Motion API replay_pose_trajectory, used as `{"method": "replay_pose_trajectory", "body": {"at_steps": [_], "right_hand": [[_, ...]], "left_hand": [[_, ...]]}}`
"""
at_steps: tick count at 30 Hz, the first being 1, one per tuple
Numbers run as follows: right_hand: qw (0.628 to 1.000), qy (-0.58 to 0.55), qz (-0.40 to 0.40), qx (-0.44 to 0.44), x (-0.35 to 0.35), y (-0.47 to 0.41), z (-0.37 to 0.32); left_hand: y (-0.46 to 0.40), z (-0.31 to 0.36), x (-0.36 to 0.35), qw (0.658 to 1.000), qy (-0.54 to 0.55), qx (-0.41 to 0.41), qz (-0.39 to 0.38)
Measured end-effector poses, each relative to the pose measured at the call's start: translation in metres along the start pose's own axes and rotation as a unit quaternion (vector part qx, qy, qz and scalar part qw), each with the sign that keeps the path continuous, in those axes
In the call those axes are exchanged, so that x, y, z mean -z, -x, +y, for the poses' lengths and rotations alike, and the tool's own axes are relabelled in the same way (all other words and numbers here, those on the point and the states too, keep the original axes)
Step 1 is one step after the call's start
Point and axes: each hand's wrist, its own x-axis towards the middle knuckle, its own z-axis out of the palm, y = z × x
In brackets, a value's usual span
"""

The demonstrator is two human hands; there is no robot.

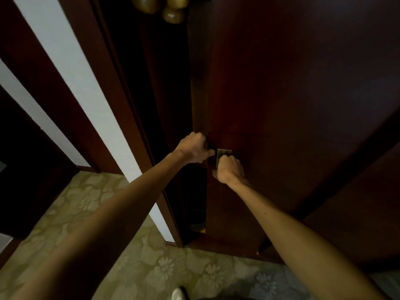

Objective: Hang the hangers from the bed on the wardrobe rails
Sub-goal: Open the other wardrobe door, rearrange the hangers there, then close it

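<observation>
1. At centre frame, both hands are set on the wardrobe doors: left hand (194,147) is curled round the edge of the left door (198,83), right hand (229,168) is curled over the metal handle (224,153) of the right door (292,94), just beside it at 4 o'clock
2. Doors are seen nearly together, w/ a narrow dark gap (164,94) left at 9 o'clock of the left hand; whether they are being opened or shut can't be told
3. Wooden hanger ends (173,15) are glimpsed at 12 o'clock, high inside the wardrobe – prob. already on a rail, though the rail itself is not visible
4. No hanger is held by either hand; bed is not in view, so the no. left can't be judged
5. Patterned carpet (129,267) is seen at 6 o'clock
</observation>
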Motion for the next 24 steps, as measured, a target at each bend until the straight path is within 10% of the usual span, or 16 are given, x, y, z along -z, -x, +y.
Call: {"method": "replay_pose_trajectory", "body": {"at_steps": [13,24], "right_hand": [[0.993,-0.066,-0.085,0.040,-0.025,-0.017,-0.082],[0.976,0.109,-0.067,0.176,-0.048,-0.027,-0.110]], "left_hand": [[0.028,-0.046,0.022,0.991,-0.111,0.069,0.016],[0.027,-0.061,0.013,0.980,-0.175,0.072,0.062]]}}
